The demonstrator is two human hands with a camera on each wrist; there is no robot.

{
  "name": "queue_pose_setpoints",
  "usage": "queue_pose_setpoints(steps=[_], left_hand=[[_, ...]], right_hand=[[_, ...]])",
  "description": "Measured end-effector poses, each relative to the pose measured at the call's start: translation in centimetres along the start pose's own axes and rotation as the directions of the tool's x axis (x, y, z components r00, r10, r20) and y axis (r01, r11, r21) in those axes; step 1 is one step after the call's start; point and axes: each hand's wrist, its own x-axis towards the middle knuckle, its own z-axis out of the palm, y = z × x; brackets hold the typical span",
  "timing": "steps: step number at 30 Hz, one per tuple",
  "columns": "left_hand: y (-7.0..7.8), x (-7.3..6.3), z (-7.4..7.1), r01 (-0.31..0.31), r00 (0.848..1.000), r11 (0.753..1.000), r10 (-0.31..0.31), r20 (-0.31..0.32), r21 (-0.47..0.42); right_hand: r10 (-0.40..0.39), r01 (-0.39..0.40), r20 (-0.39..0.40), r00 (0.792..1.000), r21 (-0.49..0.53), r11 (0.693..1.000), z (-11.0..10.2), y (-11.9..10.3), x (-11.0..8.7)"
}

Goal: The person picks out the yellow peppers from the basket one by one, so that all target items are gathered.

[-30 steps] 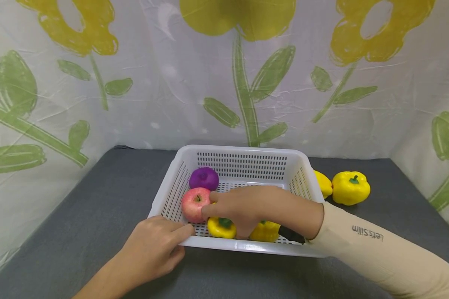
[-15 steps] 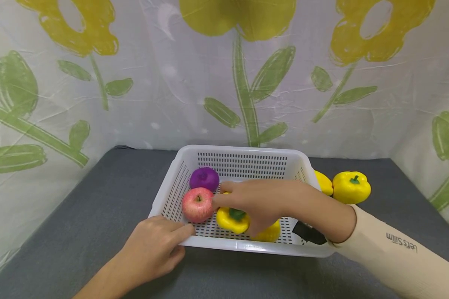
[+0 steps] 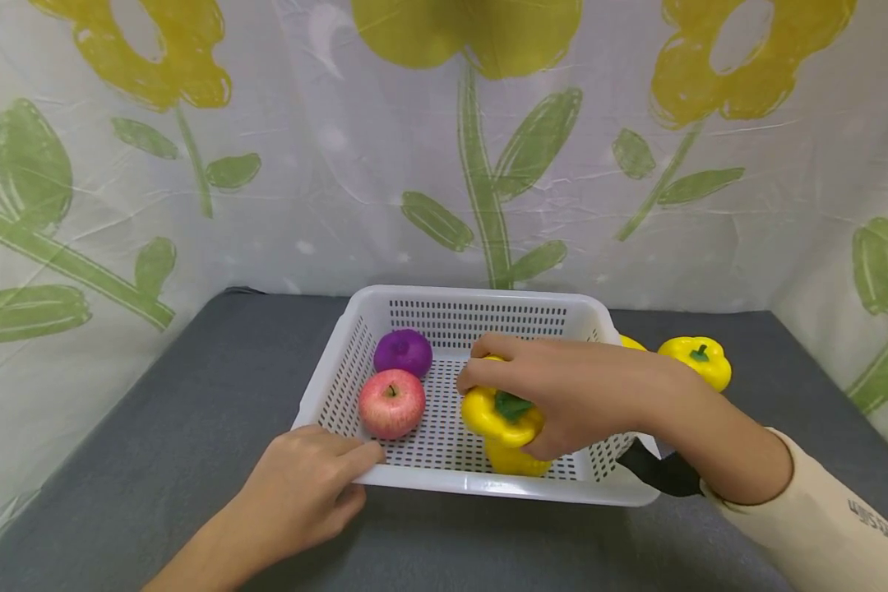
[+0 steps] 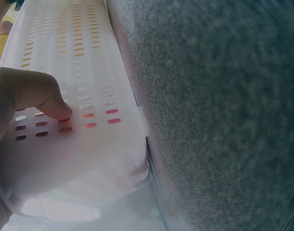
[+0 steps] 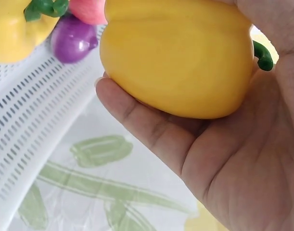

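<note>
My right hand grips a yellow bell pepper above the right half of a white perforated basket. In the right wrist view, the curled fingers and palm are around this bell pepper, its green stem toward the palm. A second yellow bell pepper sits below it in the basket, partly hidden. My left hand holds the basket's near left corner, thumb over the rim; the left wrist view has a finger against the slotted outer wall. On the basket's left side lie a red apple and a purple onion.
To the right of the basket, another yellow bell pepper lies on the dark grey table. A yellow item beside it is mostly hidden by my right arm. A flower-printed cloth hangs behind and at both sides.
My right hand has moved right and toward the basket's right side, carrying the yellow bell pepper away from the apple. The left hand and basket have stayed put.
</note>
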Motion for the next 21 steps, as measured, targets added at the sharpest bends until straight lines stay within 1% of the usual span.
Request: queue_pose_setpoints(steps=[5,10,15,18,21], left_hand=[[-0.1,0.0,0.1,-0.009,1.000,1.000,0.009,-0.024,-0.006],[-0.1,0.0,0.2,-0.015,1.000,1.000,0.015,-0.027,-0.007],[-0.2,0.0,0.2,-0.022,0.999,1.000,0.022,-0.037,0.001],[-0.2,0.0,0.2,-0.023,0.999,1.000,0.024,-0.041,0.005],[-0.1,0.0,0.2,-0.022,0.999,1.000,0.022,-0.035,0.004]], right_hand=[[0.010,-0.010,-0.032,0.999,-0.012,1.000,-0.2,0.0,-1.4],[0.052,-0.053,-0.041,0.998,-0.032,0.998,0.0,0.1,-2.3],[0.099,-0.100,-0.050,0.994,-0.019,0.995,0.1,0.2,-3.4],[0.103,-0.104,-0.082,0.991,-0.009,0.995,0.2,0.3,-4.2],[0.081,-0.084,-0.137,0.987,-0.014,0.996,0.3,0.5,-5.0]])
